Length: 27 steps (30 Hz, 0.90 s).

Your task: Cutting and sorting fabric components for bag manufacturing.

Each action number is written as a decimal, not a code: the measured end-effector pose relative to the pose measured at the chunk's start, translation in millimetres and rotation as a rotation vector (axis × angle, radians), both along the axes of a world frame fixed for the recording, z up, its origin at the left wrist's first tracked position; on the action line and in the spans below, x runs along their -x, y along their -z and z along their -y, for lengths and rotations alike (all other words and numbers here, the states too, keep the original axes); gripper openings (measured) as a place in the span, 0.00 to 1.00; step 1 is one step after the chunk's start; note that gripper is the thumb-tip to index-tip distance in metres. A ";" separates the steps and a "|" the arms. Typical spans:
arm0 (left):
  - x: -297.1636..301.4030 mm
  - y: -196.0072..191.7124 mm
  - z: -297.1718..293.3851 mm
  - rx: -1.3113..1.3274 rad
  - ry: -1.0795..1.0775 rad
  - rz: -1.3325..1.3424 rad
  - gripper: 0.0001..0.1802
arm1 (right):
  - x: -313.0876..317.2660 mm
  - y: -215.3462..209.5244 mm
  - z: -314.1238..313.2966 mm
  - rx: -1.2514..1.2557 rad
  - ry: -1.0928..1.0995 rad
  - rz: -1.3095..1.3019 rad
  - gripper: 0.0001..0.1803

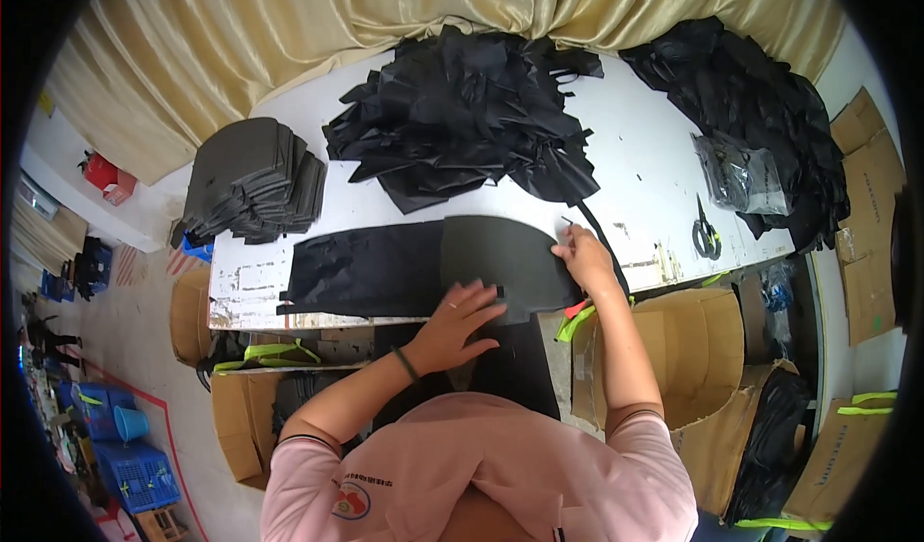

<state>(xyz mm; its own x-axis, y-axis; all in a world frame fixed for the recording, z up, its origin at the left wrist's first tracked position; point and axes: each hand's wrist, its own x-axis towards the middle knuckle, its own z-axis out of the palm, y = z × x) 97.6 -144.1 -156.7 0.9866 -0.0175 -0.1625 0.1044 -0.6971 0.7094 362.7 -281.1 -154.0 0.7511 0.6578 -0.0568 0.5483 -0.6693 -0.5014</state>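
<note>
A dark grey rounded foam-like panel (500, 253) lies near the table's front edge, over the right part of a longer black fabric piece (366, 268). My left hand (460, 325) rests at the panel's near edge, fingers spread, holding nothing. At the panel's right end is my right hand (584, 258), its thumb and fingers pinched together. A thin dark tip shows by those fingertips, too small to name. A black strip (599, 229) runs behind this hand from the heap of black fabric pieces (472, 118).
Grey panels are stacked (245, 176) at the left of the white table (645, 195). Scissors (707, 234), a clear plastic bag (739, 176) and more black fabric (770, 109) lie at the right. Cardboard boxes (688, 340) stand below the front edge.
</note>
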 end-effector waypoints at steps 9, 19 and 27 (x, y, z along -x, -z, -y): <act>-15.2 49.3 -1.8 -0.567 -0.037 0.259 0.50 | -70.1 -2.8 -200.5 -0.441 -0.243 0.144 0.17; -15.0 49.0 -0.1 -0.538 -0.056 0.209 0.49 | -115.0 -34.1 -337.7 -0.284 -0.140 0.127 0.24; -13.8 46.5 -10.9 -0.291 -0.126 0.320 0.46 | -92.1 -105.6 -303.7 -0.843 -0.393 0.350 0.18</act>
